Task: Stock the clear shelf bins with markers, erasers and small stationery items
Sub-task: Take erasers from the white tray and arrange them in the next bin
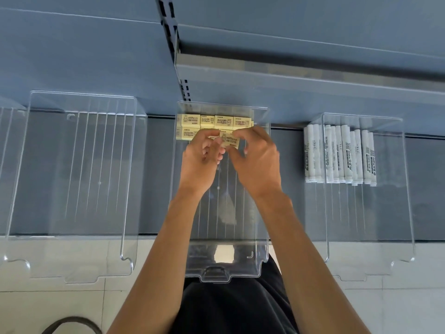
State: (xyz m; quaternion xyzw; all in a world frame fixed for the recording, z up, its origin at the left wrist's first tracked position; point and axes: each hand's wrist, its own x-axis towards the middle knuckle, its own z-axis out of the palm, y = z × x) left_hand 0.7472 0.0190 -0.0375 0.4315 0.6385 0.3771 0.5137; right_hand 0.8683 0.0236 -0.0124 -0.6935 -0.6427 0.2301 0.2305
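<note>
Sitting side by side along the shelf [156,177] are three clear bins, their fronts overhanging its front edge. Nearest the shelf's left edge is the left bin [130,165], with a ribbed floor. The middle bin [226,225] holds yellow erasers [216,121] packed in rows against its back wall, toward the shelf's rear edge. Both hands reach into this bin. The left hand [202,162] has its fingers curled and pinches the left end of one eraser [230,141]; the right hand [257,160] pinches the same eraser's right end, fingers bent over its top and thumb below. This eraser sits just in front of the stocked rows; whether it touches them I cannot tell. Toward the shelf's right edge, the right bin [385,208] holds white markers [339,155] lying side by side, lengthwise, at its back.
</note>
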